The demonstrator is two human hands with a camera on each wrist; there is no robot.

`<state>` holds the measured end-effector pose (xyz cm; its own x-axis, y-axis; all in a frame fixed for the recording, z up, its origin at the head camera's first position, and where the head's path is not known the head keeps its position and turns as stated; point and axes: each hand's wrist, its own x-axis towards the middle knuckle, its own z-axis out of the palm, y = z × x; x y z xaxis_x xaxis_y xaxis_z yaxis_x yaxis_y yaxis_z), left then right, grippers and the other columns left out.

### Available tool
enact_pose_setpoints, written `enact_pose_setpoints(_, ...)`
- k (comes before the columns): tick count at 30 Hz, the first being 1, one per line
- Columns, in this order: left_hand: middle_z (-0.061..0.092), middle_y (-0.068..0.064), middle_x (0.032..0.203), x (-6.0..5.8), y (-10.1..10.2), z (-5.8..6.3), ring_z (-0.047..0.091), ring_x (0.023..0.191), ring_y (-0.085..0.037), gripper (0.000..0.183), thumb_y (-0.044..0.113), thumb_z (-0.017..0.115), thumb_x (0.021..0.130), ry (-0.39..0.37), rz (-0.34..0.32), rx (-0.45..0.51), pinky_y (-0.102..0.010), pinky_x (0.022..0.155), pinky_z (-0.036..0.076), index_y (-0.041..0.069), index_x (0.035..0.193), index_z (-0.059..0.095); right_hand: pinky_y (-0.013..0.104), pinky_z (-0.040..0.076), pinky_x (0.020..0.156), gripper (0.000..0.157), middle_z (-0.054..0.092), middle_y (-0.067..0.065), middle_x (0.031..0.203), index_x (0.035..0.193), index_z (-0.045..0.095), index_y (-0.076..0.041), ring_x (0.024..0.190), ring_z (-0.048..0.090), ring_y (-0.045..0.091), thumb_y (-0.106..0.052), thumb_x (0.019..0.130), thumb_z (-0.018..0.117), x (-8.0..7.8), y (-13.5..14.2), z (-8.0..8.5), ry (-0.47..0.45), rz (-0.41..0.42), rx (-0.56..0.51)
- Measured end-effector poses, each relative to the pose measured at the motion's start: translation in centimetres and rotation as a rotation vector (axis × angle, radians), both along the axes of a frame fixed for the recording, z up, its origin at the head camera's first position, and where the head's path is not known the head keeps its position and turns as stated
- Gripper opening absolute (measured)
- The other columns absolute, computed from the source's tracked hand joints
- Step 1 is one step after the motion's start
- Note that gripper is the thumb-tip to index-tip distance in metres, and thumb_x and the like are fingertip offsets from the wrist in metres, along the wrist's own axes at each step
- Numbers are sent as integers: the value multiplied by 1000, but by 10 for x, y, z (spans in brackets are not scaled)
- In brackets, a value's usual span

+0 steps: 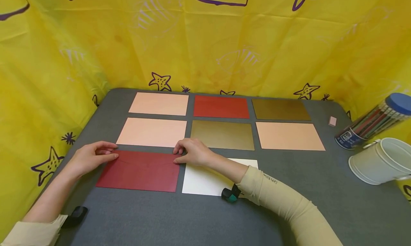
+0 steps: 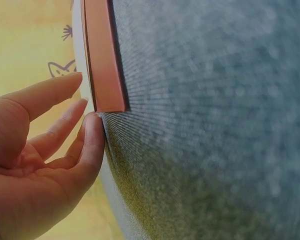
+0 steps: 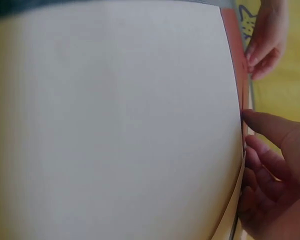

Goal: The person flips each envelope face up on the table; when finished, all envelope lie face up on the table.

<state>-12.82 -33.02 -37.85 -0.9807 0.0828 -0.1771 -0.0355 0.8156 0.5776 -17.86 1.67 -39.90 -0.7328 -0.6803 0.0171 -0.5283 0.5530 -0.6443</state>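
Envelope [image 1: 138, 172], dark red, is lying near the left edge of a grey surface [image 1: 144, 217], a person's hands meeting it at both far corners. The left hand [image 1: 91, 157] is touching the left one, its fingers relaxed and only loosely bent. The right hand [image 1: 194, 151] is bending its fingers at the other, thumb against the edge; whether it is pinching the paper cannot be told. Just beside the envelope, a white sheet [image 1: 205, 178] is lying partly under the right forearm [image 1: 229, 167]. Beyond, a peach sheet [image 1: 151, 131], a gold sheet [image 1: 223, 135] and another peach one are forming a row. Along the surface's back edge, peach, red and brown sheets are lining up. Toward the back right corner, an eraser [image 1: 332, 121] is sitting near a pencil tub [image 1: 369, 126], while a white bucket [image 1: 366, 165] is standing by the right edge.
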Motion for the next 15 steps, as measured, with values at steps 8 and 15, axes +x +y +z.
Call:
enact_pose_setpoints(8, 67, -14, 105, -2, 1, 0, 59, 95, -27, 53, 38, 70, 90, 21, -2, -31, -31, 72, 48, -1, 124, 61, 21, 43, 73, 21, 60, -7, 86, 96, 69, -16, 81, 55, 8, -26, 82, 80, 1, -2, 2, 20, 11, 46)
enact_pose_setpoints(15, 65, -20, 112, -5, 4, 1, 58, 103, -36, 50, 41, 66, 92, 81, 4, -29, -44, 78, 49, 2, 124, 61, 20, 44, 74, 18, 63, -7, 89, 97, 70, -16, 83, 56, 8, -27, 85, 77, -3, -2, 2, 76, 30, 17)
